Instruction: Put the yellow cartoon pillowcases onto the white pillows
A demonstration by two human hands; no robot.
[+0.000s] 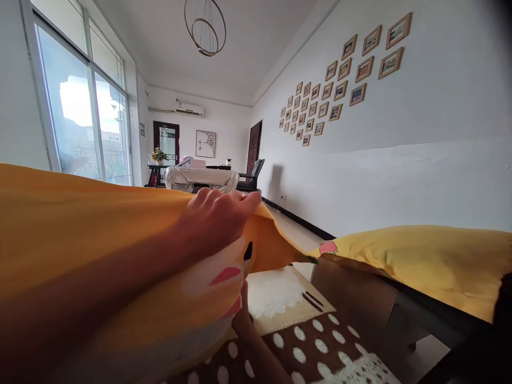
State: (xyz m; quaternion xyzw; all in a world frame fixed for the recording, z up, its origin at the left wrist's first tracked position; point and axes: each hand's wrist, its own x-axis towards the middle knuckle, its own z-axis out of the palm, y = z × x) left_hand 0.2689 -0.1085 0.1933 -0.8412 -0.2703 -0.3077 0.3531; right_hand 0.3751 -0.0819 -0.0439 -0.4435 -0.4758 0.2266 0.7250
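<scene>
My left hand (pixel 224 210) reaches in from the lower left, its fingers closed on the upper edge of an orange-yellow cloth (pixel 100 213). White, black and pink printed shapes show on the cloth below the hand. My right forearm and wrist (pixel 250 330) rise from the bottom, with the hand mostly behind the hanging cloth; its fingers are hidden. At the right a yellow piece like a pillow (pixel 424 256) with a small pink print lies near the cloth's pointed corner.
Below lies a brown rug (pixel 280 352) with white dots and a cream part. A brown and dark piece of furniture (pixel 356 288) stands at the right. Farther off are a covered table (pixel 200 176), a black chair (pixel 254 173) and a plant (pixel 159 155).
</scene>
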